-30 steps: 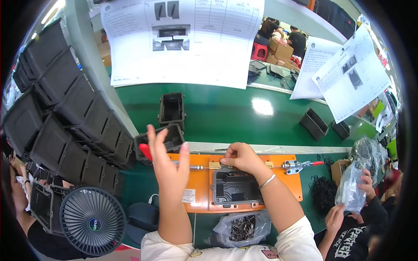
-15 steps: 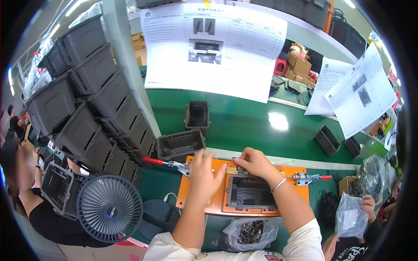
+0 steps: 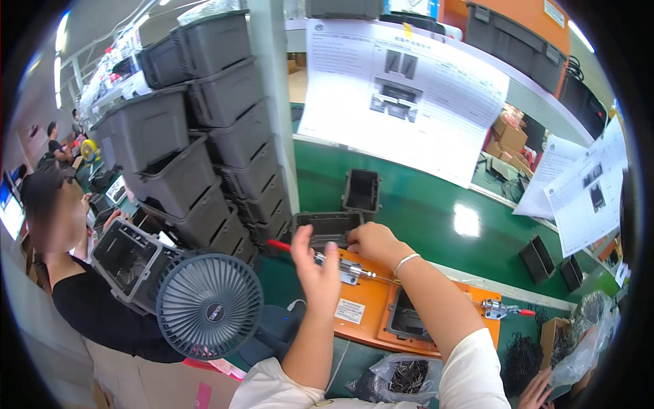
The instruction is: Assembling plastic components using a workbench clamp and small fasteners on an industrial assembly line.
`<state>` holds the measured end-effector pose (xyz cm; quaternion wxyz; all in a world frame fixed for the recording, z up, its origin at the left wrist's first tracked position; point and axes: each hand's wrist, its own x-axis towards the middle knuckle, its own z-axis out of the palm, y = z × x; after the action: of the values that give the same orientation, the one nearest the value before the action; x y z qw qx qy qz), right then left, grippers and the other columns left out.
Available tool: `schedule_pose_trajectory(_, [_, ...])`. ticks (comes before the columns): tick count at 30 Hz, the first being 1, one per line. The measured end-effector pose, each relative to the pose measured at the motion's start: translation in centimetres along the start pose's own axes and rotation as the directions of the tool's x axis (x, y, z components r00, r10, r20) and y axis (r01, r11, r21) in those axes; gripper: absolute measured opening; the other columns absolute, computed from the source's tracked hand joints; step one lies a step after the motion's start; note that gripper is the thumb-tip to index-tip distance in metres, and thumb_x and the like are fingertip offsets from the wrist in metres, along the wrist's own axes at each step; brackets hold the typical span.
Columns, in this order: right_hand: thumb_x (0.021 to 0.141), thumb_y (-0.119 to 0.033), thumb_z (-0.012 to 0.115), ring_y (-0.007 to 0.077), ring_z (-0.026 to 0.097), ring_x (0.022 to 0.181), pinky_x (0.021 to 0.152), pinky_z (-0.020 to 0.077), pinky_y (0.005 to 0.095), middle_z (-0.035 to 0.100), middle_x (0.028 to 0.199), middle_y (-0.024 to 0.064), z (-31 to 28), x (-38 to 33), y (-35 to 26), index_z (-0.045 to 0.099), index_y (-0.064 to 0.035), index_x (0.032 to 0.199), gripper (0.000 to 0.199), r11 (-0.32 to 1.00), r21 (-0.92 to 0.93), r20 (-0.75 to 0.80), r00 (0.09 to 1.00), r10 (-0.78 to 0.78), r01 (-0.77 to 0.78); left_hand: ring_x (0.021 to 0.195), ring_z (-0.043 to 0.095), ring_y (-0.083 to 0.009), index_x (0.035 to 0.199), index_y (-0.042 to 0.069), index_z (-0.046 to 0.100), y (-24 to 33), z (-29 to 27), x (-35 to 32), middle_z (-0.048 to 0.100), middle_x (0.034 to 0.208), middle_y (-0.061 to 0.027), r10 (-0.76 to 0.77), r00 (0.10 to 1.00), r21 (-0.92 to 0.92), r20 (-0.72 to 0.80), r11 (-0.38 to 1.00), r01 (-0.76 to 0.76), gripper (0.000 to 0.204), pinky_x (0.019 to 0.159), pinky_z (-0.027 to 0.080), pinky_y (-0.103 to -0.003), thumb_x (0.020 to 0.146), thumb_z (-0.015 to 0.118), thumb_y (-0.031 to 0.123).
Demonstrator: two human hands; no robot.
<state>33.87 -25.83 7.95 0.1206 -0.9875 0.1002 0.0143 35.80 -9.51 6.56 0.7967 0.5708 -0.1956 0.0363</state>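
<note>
My left hand point(image 3: 317, 273) is raised over the left end of an orange fixture plate point(image 3: 368, 313). Its thumb and fingers are apart, and nothing shows in them. Beside it is a toggle clamp point(image 3: 351, 272) with a red handle. My right hand point(image 3: 379, 244) is closed, fingertips bent together at the near right corner of a dark grey plastic box point(image 3: 327, 219); whether it grips the rim or some small part is hidden. Under my right forearm, a second grey box point(image 3: 407, 319) sits in the fixture, partly covered by the arm.
Stacked grey bins point(image 3: 231, 95) rise at left, behind a desk fan point(image 3: 210, 307). A bag of small metal parts point(image 3: 409, 376) lies nearest me. Another toggle clamp point(image 3: 501, 309) is on the plate's right end. An instruction sheet point(image 3: 402, 95) hangs ahead. A co-worker point(image 3: 95, 293) sits at left.
The view has turned left, so the scene shifts rightward. My right hand has left the box in the fixture for the loose box behind the left clamp. My left hand stays raised, fingers apart.
</note>
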Motion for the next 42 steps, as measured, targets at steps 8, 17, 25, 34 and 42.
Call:
schedule_pose_trajectory(8, [0.085, -0.029, 0.065, 0.0303, 0.065, 0.089, 0.079, 0.0515, 0.0407, 0.069, 0.090, 0.0128, 0.1, -0.9, -0.9, 0.072, -0.0082, 0.090, 0.022, 0.987, 0.095, -0.013, 0.991, 0.132, -0.130, 0.127, 0.039, -0.0346, 0.133, -0.001, 0.041, -2.3, -6.2, 4.8, 0.041, 0.135, -0.0220, -0.556, 0.775, -0.676, -0.300, 0.697, 0.238, 0.055, 0.112, 0.024, -0.042, 0.082, 0.058, 0.009])
schedule_pose_trajectory(17, [0.088, -0.031, 0.063, 0.0360, 0.061, 0.098, 0.084, 0.0492, 0.0404, 0.063, 0.105, 0.0194, 2.1, -3.1, -0.8, 0.066, 0.0000, 0.103, 0.034, 0.967, 0.254, -0.168, 0.984, 0.065, -0.021, 0.132, 0.032, -0.0402, 0.135, -0.001, 0.033, -4.4, -8.0, 7.4, 0.031, 0.144, -0.0218, -0.720, 0.660, -0.587, -0.212, 0.634, 0.503, 0.072, 0.113, 0.013, -0.052, 0.078, 0.065, 0.032])
schedule_pose_trajectory(25, [0.089, -0.022, 0.061, 0.0355, 0.060, 0.100, 0.088, 0.0474, 0.0389, 0.061, 0.108, 0.0180, 2.5, -3.2, -0.8, 0.064, -0.0006, 0.111, 0.031, 0.954, 0.288, -0.165, 0.978, 0.131, -0.079, 0.140, 0.025, -0.0386, 0.146, -0.003, 0.009, -6.6, -7.5, 9.6, 0.020, 0.152, -0.0238, -0.822, 0.562, -0.819, 0.093, 0.258, 0.513, 0.100, 0.114, 0.015, -0.054, 0.080, 0.066, 0.045])
schedule_pose_trajectory(34, [0.089, -0.020, 0.060, 0.0353, 0.060, 0.099, 0.088, 0.0475, 0.0390, 0.062, 0.107, 0.0171, 2.7, -3.2, -0.5, 0.065, -0.0014, 0.110, 0.028, 0.951, 0.302, -0.175, 0.976, 0.129, -0.072, 0.130, 0.044, -0.0341, 0.137, -0.004, 0.033, -7.9, -8.5, 10.8, 0.036, 0.145, -0.0200, -0.781, 0.624, -0.807, -0.025, 0.384, 0.448, 0.076, 0.112, 0.010, -0.058, 0.086, 0.061, 0.045])
schedule_pose_trajectory(42, [0.091, -0.022, 0.058, 0.0339, 0.060, 0.105, 0.090, 0.0476, 0.0397, 0.061, 0.115, 0.0154, 2.4, -3.3, -0.7, 0.065, -0.0037, 0.113, 0.029, 0.946, 0.292, -0.112, 0.977, 0.179, -0.140, 0.128, 0.047, -0.0329, 0.135, -0.003, 0.037, -7.4, -8.4, 10.8, 0.039, 0.144, -0.0191, -0.773, 0.633, -0.782, -0.046, 0.423, 0.459, 0.067, 0.111, 0.008, -0.060, 0.088, 0.056, 0.042])
